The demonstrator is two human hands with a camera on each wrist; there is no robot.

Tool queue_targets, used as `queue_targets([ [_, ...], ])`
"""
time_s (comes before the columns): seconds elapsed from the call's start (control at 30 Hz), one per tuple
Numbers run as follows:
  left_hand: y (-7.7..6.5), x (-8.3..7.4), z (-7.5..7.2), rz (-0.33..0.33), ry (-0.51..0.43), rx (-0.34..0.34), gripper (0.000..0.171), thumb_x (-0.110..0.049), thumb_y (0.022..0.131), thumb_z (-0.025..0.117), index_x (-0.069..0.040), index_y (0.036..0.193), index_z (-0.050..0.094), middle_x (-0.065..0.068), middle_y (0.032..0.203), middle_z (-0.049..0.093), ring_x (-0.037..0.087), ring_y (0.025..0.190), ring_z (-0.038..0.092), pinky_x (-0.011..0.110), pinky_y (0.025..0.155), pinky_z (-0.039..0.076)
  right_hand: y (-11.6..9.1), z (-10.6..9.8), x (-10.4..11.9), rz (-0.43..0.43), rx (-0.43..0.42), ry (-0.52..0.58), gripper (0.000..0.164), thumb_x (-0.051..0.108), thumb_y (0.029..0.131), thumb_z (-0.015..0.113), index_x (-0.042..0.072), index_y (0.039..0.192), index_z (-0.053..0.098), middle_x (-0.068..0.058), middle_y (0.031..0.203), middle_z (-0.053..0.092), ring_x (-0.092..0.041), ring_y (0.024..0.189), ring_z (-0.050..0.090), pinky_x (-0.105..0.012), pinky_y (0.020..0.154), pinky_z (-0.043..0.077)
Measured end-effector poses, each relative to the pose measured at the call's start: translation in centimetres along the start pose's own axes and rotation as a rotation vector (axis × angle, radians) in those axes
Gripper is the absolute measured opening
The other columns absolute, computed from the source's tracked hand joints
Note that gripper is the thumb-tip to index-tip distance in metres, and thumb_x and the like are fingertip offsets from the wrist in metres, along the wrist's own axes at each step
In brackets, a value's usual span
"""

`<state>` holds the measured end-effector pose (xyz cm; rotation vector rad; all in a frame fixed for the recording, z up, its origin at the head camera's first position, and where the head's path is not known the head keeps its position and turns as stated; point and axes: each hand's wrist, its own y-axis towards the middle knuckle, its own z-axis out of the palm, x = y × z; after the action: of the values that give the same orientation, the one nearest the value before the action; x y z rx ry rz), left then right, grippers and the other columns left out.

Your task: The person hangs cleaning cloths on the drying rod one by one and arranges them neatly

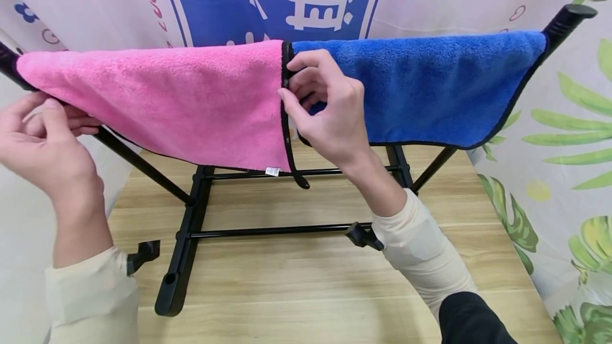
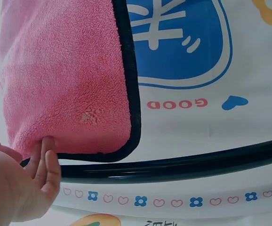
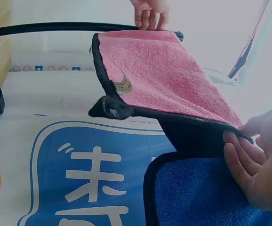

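A pink towel (image 1: 191,100) with black edging hangs folded over the top bar of a black rack, a small white label at its lower corner. Beside it on the same bar hangs a blue towel (image 1: 430,89). My left hand (image 1: 52,137) holds the pink towel's outer left edge; its fingertips lie against the plush in the left wrist view. Where the towels meet, my right hand (image 1: 330,105) pinches the pink towel's black border (image 3: 188,117) between thumb and fingers, in front of the blue towel's near edge.
The rack's black feet (image 1: 184,259) and crossbars (image 1: 282,231) stand on a wood-grain tabletop (image 1: 268,291). Behind hangs a white cloth with a blue printed panel (image 1: 272,4). A leaf-patterned cloth (image 1: 569,137) is at the right. The rack's right end (image 1: 569,20) sticks out past the blue towel.
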<state>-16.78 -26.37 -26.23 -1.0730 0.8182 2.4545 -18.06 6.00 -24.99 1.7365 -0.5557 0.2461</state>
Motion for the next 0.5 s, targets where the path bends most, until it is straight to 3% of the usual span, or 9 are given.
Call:
queue_targets([
  [0.17, 0.10, 0.21, -0.32, -0.046, -0.015, 0.127, 0.019, 0.010, 0.097, 0.055, 0.016, 0.106, 0.071, 0.018, 0.062, 0.068, 0.024, 0.047, 0.060, 0.023, 0.047, 0.052, 0.02, -0.03, 0.03, -0.007, 0.006, -0.007, 0.022, -0.001, 0.092, 0.072, -0.009, 0.109, 0.059, -0.015, 0.082, 0.072, -0.018, 0.072, 0.070, -0.023, 0.063, 0.058],
  [0.27, 0.14, 0.32, -0.27, -0.081, -0.060, 0.165, 0.022, 0.010, 0.098, 0.053, 0.015, 0.111, 0.071, 0.019, 0.062, 0.066, 0.025, 0.045, 0.058, 0.025, 0.046, 0.052, 0.04, -0.04, 0.00, -0.010, 0.011, -0.007, 0.022, -0.001, 0.092, 0.071, -0.009, 0.109, 0.060, -0.015, 0.082, 0.072, -0.017, 0.072, 0.069, -0.023, 0.063, 0.058],
  [0.37, 0.20, 0.52, -0.23, -0.108, -0.126, 0.151, 0.022, 0.012, 0.098, 0.054, 0.015, 0.113, 0.069, 0.018, 0.055, 0.060, 0.025, 0.041, 0.051, 0.025, 0.043, 0.050, 0.06, -0.04, -0.02, -0.010, 0.014, -0.005, 0.022, -0.001, 0.092, 0.072, -0.009, 0.108, 0.060, -0.015, 0.082, 0.072, -0.017, 0.072, 0.069, -0.023, 0.063, 0.057],
  [0.5, 0.39, 0.70, -0.43, -0.090, -0.166, 0.077, 0.013, 0.014, 0.092, 0.062, 0.016, 0.105, 0.067, 0.013, 0.050, 0.048, 0.020, 0.040, 0.042, 0.023, 0.039, 0.044, 0.07, -0.04, -0.05, -0.012, 0.016, -0.008, 0.022, -0.001, 0.092, 0.072, -0.009, 0.108, 0.060, -0.015, 0.082, 0.072, -0.017, 0.071, 0.069, -0.023, 0.062, 0.057],
])
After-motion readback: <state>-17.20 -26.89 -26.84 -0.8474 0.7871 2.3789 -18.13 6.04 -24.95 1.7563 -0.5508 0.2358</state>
